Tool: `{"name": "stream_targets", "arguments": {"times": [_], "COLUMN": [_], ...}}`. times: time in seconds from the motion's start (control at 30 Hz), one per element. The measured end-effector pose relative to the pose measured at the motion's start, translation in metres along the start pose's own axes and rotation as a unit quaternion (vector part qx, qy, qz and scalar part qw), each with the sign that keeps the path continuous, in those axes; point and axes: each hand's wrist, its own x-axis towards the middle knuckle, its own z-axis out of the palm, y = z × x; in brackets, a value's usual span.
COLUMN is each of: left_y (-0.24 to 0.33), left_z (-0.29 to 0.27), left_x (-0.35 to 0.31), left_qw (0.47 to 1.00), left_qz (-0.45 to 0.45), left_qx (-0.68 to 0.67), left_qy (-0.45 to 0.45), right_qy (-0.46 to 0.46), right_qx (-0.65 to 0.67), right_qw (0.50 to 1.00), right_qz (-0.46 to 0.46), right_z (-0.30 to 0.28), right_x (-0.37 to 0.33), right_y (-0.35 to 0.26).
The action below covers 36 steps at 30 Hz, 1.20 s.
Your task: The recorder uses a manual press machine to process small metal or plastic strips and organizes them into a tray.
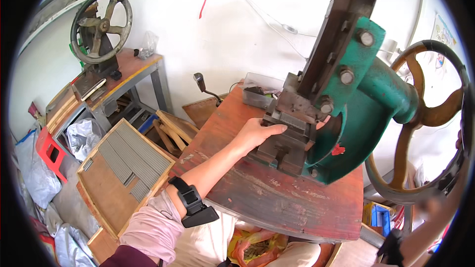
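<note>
A green hand press [368, 99] with a dark upright slide stands on a worn red-brown bench [277, 195]. Under the slide sits a dark steel die block [284, 148]. My left hand [252, 134] grips its left side, thumb laid along the near top edge; the other fingers are hidden behind it. At the right, the press's large handwheel [405, 123] has brown curved spokes and a dark rim. Near the picture's edge my right hand [461, 143] is on that rim, closed round it as far as the shaded view shows.
Left of the bench leans a wooden tray [133, 158] with rows of thin grey metal strips. Behind the die is a clear plastic box [257, 98]. Another handwheel machine [102, 25] stands far left near a red stool [51, 153]. A bag of small pieces [255, 247] lies below the bench edge.
</note>
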Motion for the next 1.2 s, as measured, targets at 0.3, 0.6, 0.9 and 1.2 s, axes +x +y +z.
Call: {"name": "stream_targets", "arguments": {"times": [0.3,0.6,0.9,1.2], "left_y": [0.017,0.011,0.013,0.007], "left_z": [0.000,0.002,0.008,-0.005], "left_x": [-0.011,-0.012,-0.014,-0.013], "left_qw": [0.999,1.000,1.000,0.999], "left_qz": [-0.012,-0.014,-0.011,-0.009], "left_qx": [0.032,0.014,-0.003,0.024], "left_qy": [0.001,-0.018,0.005,0.020], "right_qy": [0.367,0.142,0.136,0.061], "right_qx": [0.081,0.207,0.259,0.245], "right_qw": [0.924,0.968,0.955,0.967], "right_qz": [-0.066,-0.026,-0.042,-0.031], "right_z": [0.128,0.063,0.102,0.087], "right_x": [-0.145,-0.143,-0.160,-0.166], "right_y": [0.165,0.127,0.190,0.168]}}
